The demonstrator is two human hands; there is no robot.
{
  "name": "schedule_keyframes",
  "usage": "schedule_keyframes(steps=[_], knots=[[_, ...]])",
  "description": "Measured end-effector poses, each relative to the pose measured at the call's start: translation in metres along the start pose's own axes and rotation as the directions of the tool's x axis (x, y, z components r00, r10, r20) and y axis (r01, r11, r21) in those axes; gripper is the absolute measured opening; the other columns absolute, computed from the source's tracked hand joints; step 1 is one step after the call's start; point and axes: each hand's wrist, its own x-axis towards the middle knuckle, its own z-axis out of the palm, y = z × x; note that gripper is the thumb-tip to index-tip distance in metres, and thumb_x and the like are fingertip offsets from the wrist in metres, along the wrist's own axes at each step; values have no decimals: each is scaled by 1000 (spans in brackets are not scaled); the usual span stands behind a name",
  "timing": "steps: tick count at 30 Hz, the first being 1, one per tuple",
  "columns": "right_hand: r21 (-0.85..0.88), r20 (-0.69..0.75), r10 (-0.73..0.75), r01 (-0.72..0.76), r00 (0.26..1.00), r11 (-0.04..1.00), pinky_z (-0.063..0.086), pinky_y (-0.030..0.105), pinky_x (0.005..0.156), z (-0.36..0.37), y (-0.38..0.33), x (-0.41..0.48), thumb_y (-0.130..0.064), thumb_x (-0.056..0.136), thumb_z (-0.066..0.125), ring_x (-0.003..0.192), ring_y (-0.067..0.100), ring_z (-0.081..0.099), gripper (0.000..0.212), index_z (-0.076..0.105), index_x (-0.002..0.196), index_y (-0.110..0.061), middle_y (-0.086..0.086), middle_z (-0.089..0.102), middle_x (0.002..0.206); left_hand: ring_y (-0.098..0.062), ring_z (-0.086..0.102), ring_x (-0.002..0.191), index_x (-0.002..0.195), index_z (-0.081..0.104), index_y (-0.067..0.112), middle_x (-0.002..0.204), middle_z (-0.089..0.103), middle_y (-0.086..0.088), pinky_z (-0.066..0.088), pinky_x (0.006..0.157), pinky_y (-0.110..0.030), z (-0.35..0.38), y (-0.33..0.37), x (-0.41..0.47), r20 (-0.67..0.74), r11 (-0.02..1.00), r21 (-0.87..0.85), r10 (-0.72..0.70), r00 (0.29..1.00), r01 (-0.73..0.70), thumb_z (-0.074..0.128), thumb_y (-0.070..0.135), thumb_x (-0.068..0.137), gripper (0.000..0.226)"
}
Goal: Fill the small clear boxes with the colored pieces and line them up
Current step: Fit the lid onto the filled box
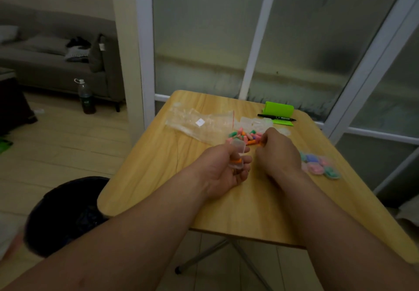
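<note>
My left hand (223, 172) curls round a small clear plastic box (238, 152), open, with an orange piece inside, above the light wooden table (158, 188). Just beside it, my right hand (277, 152) pinches a small orange piece (260, 145) at the near edge of the pile of colored pieces (246, 136). Filled clear boxes (320, 164) lie right of that hand.

Your left hand (223, 170) lies palm up, fingers curled round a small clear box (239, 149). Your right hand (280, 152) is knuckles up, pinching an orange piece (260, 145).
</note>
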Motion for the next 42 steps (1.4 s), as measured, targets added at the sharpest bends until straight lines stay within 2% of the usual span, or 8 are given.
schedule_keyframes(steps=[3, 12, 20, 26, 31, 35, 39, 42], knots=[[150, -1, -43, 42, 999, 988, 52, 39, 72, -13, -3, -6, -14, 93, 63, 92, 23, 63, 14, 63, 104, -23, -1, 69, 100, -14, 50, 62, 127, 56, 9, 76, 55, -5, 43, 61, -25, 2, 0, 0, 27, 1000, -8, 15, 1000, -15, 43, 1, 90, 41], [469, -118, -167, 203, 979, 860, 43, 13, 69, -54, -4, -39, -17, 96, 73, 83, -3, 59, 14, 67, 106, -24, -16, 66, 93, -14, 45, 63, 121, 56, 17, 78, 52, -3, 40, 61, -27, 8, 2, 2, 80, 1000, -31, 4, 997, -2, 51, 22, 91, 31], [453, -8, -374, 337, 927, 825, 52, 25, 69, -68, -10, -66, -26, 96, 76, 84, 5, 62, 17, 66, 101, -38, -18, 68, 95, -15, 58, 76, 127, 61, 17, 104, 65, -8, 44, 71, -32, 12, -5, 9, 109, 995, -65, 83, 991, -76, 45, 33, 90, 44], [338, 34, -410, 376, 911, 863, 42, 17, 73, -59, -8, -66, -24, 96, 73, 87, -4, 55, 17, 70, 108, -35, -19, 66, 103, -12, 66, 64, 153, 45, 5, 114, 59, -10, 51, 69, -31, 15, -10, 10, 132, 990, -101, 115, 985, -102, 57, 33, 72, 87], [338, 35, -430, 395, 902, 855, 47, 21, 77, -54, -8, -63, -25, 96, 74, 93, 0, 58, 15, 73, 110, -32, -18, 66, 105, -16, 62, 81, 150, 50, 5, 123, 58, -14, 49, 78, -33, 11, -9, 13, 129, 991, -103, 98, 987, -85, 55, 33, 76, 80], [406, 26, -404, 360, 914, 840, 40, 10, 72, -56, -6, -63, -22, 97, 72, 90, -5, 57, 15, 76, 107, -32, -20, 66, 100, -16, 58, 76, 147, 54, 6, 116, 61, -13, 47, 77, -33, 10, -9, 13, 97, 992, -113, 75, 992, -64, 44, 33, 88, 66], [533, -91, -251, 260, 964, 805, 50, 19, 70, -61, -4, -57, -19, 101, 65, 86, 3, 62, 12, 74, 102, -29, -15, 70, 92, -16, 48, 64, 127, 59, 12, 83, 56, -7, 42, 63, -30, 13, -5, 6, 106, 996, -75, 58, 993, -50, 38, 36, 94, 45], [549, -65, -210, 210, 976, 809, 52, 23, 82, -61, -3, -52, -24, 105, 61, 97, -2, 62, 18, 73, 118, -27, -16, 70, 105, -15, 46, 60, 119, 55, 15, 79, 49, -5, 39, 60, -30, 16, -3, 3, 123, 999, -38, 22, 992, -18, 38, 42, 96, 39]])
